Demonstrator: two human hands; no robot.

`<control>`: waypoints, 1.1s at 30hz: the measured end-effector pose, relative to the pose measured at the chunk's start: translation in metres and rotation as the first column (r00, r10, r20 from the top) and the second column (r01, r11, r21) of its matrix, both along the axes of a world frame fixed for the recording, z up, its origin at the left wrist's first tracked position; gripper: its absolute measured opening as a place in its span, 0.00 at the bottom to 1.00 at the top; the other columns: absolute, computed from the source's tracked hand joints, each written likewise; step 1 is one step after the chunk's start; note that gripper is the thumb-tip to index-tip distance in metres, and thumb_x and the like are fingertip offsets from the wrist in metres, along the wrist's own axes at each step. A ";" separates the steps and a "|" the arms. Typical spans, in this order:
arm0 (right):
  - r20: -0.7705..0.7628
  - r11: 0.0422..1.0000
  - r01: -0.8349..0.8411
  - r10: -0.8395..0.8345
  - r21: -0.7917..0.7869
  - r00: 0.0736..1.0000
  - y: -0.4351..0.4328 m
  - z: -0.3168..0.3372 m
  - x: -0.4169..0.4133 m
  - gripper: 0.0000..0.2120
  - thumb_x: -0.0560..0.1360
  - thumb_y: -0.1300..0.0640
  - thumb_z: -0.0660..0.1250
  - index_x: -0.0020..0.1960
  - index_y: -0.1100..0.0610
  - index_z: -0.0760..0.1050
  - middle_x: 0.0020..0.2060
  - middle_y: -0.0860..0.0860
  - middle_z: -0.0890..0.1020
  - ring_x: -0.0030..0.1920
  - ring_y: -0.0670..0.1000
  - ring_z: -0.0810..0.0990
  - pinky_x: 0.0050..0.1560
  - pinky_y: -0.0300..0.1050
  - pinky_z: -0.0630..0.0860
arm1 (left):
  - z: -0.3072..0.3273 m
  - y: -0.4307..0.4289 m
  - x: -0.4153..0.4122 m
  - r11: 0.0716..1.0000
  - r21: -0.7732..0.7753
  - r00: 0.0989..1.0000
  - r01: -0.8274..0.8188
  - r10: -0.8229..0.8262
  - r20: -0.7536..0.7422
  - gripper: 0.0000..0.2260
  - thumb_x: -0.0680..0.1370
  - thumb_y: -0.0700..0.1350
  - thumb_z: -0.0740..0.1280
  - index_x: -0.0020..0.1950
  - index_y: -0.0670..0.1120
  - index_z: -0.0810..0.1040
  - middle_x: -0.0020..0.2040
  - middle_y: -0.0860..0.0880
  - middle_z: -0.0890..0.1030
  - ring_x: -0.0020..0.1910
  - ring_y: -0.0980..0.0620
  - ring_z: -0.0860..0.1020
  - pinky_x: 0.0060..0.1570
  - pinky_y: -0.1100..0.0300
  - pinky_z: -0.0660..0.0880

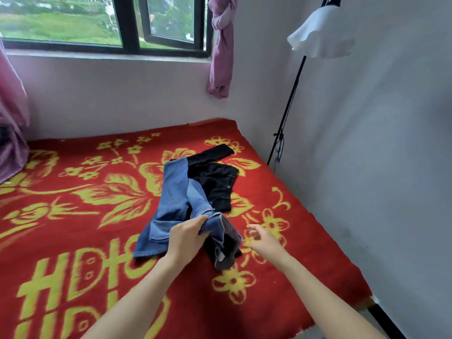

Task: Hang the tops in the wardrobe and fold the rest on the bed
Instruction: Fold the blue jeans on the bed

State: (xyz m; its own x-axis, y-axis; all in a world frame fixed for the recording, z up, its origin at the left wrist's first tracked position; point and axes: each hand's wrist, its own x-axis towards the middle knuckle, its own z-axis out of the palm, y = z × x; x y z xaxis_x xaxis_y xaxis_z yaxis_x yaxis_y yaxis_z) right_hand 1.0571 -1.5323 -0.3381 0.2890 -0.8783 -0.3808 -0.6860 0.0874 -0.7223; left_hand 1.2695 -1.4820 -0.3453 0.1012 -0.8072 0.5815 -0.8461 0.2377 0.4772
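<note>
The blue jeans (176, 192) are soft, washed denim, paler along the creases, and they lie crumpled near the middle of the bed (73, 192) with one leg running off toward the window and the other folded back toward the person. The waistband is lifted and turned over, so a dark striped lining (230, 233) shows on its inside, and there is a small red tab near a pocket. The left hand (188, 237) grips that waistband, fingers curled over the bunched cloth. The right hand (263, 237) holds nothing: it hovers just beside the waistband, above the blanket, with its fingers loosely spread and slightly bent. Just beyond the jeans, partly under them, lie black trousers (215, 184) of a matte, heavier cloth, one leg stretched toward the corner of the bed and a button catching the light. The bed wears a fuzzy red blanket patterned with large yellow flowers, leaves and blocky letters. It sits tight in a corner of pale, plain walls (367, 143). A dark-framed window (97, 23) looks out on green slopes; a pink curtain (221, 45) hangs knotted at its right edge. In the corner stands a thin black pole (291, 101) carrying a ruffled white shade (322, 33).
</note>
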 end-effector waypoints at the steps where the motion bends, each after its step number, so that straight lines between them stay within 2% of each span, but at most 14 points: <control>1: -0.066 0.999 -0.034 0.036 0.025 0.997 -0.001 -0.011 -0.006 0.27 0.73 0.61 0.62 0.71 0.54 0.63 0.66 0.56 0.69 0.56 0.51 0.73 0.49 0.40 0.71 | 0.008 -0.003 -0.004 1.000 -0.014 1.000 -0.020 0.020 0.006 0.12 0.67 0.52 0.60 0.49 0.53 0.71 0.28 0.52 0.80 0.25 0.52 0.78 0.22 0.65 0.66; 5: -0.190 0.993 -0.120 0.117 -0.002 0.975 -0.001 -0.038 -0.012 0.38 0.69 0.49 0.70 0.74 0.56 0.57 0.67 0.55 0.69 0.67 0.55 0.68 0.62 0.47 0.69 | 0.039 -0.015 -0.016 0.992 -0.093 0.996 -0.086 0.085 -0.011 0.12 0.68 0.53 0.61 0.43 0.48 0.79 0.26 0.51 0.78 0.23 0.51 0.77 0.23 0.66 0.66; 8: -0.114 0.993 -0.091 0.082 -0.076 0.990 -0.003 -0.048 -0.008 0.33 0.64 0.48 0.73 0.64 0.52 0.65 0.55 0.51 0.76 0.58 0.54 0.75 0.56 0.52 0.74 | 0.060 -0.019 -0.028 0.984 -0.130 0.993 -0.119 0.114 -0.043 0.16 0.70 0.55 0.61 0.42 0.45 0.81 0.25 0.51 0.77 0.22 0.50 0.76 0.27 0.67 0.66; 9: -0.106 0.994 -0.050 0.039 -0.101 0.994 -0.006 -0.055 -0.008 0.37 0.60 0.43 0.72 0.65 0.49 0.64 0.56 0.50 0.76 0.59 0.54 0.75 0.55 0.54 0.74 | 0.068 -0.021 -0.032 0.983 -0.128 0.990 -0.130 0.122 -0.068 0.17 0.70 0.55 0.61 0.42 0.44 0.81 0.25 0.50 0.77 0.22 0.50 0.75 0.28 0.66 0.66; 11: -0.137 0.991 -0.017 -0.001 -0.133 0.991 -0.013 -0.061 -0.007 0.47 0.59 0.39 0.71 0.72 0.47 0.55 0.62 0.50 0.70 0.65 0.56 0.68 0.60 0.53 0.71 | 0.084 -0.023 -0.038 0.982 -0.109 0.979 -0.153 0.136 -0.150 0.16 0.70 0.55 0.65 0.43 0.43 0.82 0.27 0.48 0.78 0.25 0.50 0.76 0.28 0.63 0.68; 13: -0.214 0.992 0.037 -0.063 -0.122 0.975 -0.017 -0.060 -0.009 0.50 0.64 0.42 0.72 0.76 0.48 0.45 0.67 0.54 0.63 0.69 0.58 0.61 0.62 0.51 0.66 | 0.102 -0.023 -0.043 0.980 -0.088 0.951 -0.177 0.147 -0.272 0.12 0.69 0.49 0.69 0.46 0.43 0.83 0.31 0.48 0.81 0.30 0.49 0.79 0.31 0.57 0.72; 15: -0.296 0.981 0.093 -0.140 -0.169 0.945 -0.020 -0.057 -0.015 0.50 0.67 0.43 0.71 0.76 0.49 0.42 0.69 0.55 0.61 0.70 0.58 0.61 0.62 0.50 0.67 | 0.121 -0.021 -0.044 0.977 -0.086 0.911 -0.196 0.149 -0.384 0.09 0.70 0.44 0.73 0.49 0.43 0.83 0.34 0.53 0.80 0.34 0.60 0.78 0.36 0.64 0.72; 17: -0.321 0.958 0.119 -0.202 -0.260 0.925 -0.023 -0.059 -0.020 0.45 0.70 0.45 0.69 0.76 0.50 0.44 0.68 0.55 0.63 0.67 0.58 0.65 0.60 0.50 0.69 | 0.137 -0.018 -0.042 0.969 -0.117 0.884 -0.219 0.146 -0.445 0.08 0.70 0.39 0.73 0.48 0.44 0.82 0.35 0.59 0.77 0.34 0.69 0.76 0.36 0.73 0.70; 20: -0.071 0.919 0.218 -0.254 -0.328 0.965 -0.031 -0.055 -0.020 0.28 0.74 0.58 0.66 0.72 0.52 0.60 0.56 0.53 0.71 0.51 0.53 0.75 0.42 0.46 0.74 | 0.156 -0.017 -0.037 0.959 -0.170 0.862 -0.227 0.116 -0.493 0.08 0.70 0.37 0.73 0.46 0.47 0.80 0.35 0.60 0.76 0.34 0.71 0.75 0.35 0.76 0.68; 22: 0.073 0.898 0.256 -0.247 -0.356 0.966 -0.043 -0.046 -0.021 0.14 0.76 0.59 0.64 0.61 0.53 0.71 0.50 0.52 0.74 0.40 0.46 0.72 0.33 0.39 0.68 | 0.159 -0.018 -0.027 0.950 -0.179 0.849 -0.257 0.134 -0.511 0.07 0.71 0.38 0.73 0.44 0.48 0.78 0.34 0.60 0.77 0.33 0.69 0.75 0.35 0.75 0.69; 24: 0.117 0.889 0.265 -0.239 -0.372 0.964 -0.061 -0.032 -0.025 0.02 0.76 0.56 0.65 0.47 0.54 0.74 0.48 0.53 0.75 0.41 0.48 0.72 0.32 0.34 0.62 | 0.155 -0.018 -0.010 0.938 -0.157 0.827 -0.308 0.183 -0.531 0.05 0.71 0.39 0.73 0.44 0.45 0.80 0.34 0.56 0.77 0.32 0.64 0.75 0.35 0.70 0.70; 27: 0.087 0.873 0.263 -0.250 -0.411 0.964 -0.091 -0.003 -0.031 0.07 0.75 0.54 0.67 0.39 0.52 0.72 0.43 0.53 0.77 0.42 0.53 0.74 0.31 0.39 0.62 | 0.140 -0.012 0.020 0.918 -0.093 0.753 -0.385 0.255 -0.606 0.05 0.72 0.39 0.72 0.46 0.41 0.81 0.34 0.53 0.78 0.32 0.59 0.74 0.37 0.61 0.71; 30: 0.091 0.819 0.269 -0.259 -0.507 0.962 -0.122 0.032 -0.027 0.01 0.73 0.56 0.67 0.42 0.52 0.76 0.44 0.53 0.80 0.45 0.57 0.77 0.36 0.45 0.68 | 0.122 0.004 0.036 0.903 -0.033 0.667 -0.429 0.292 -0.686 0.04 0.72 0.39 0.72 0.40 0.44 0.78 0.33 0.52 0.78 0.35 0.49 0.74 0.38 0.56 0.72; 33: 0.226 0.756 0.331 -0.245 -0.564 0.943 -0.147 0.074 -0.011 0.05 0.73 0.60 0.67 0.47 0.57 0.79 0.47 0.56 0.80 0.48 0.60 0.78 0.42 0.46 0.68 | 0.115 0.019 0.037 0.896 -0.026 0.596 -0.443 0.273 -0.755 0.08 0.72 0.39 0.72 0.37 0.50 0.77 0.29 0.56 0.79 0.34 0.52 0.76 0.36 0.59 0.74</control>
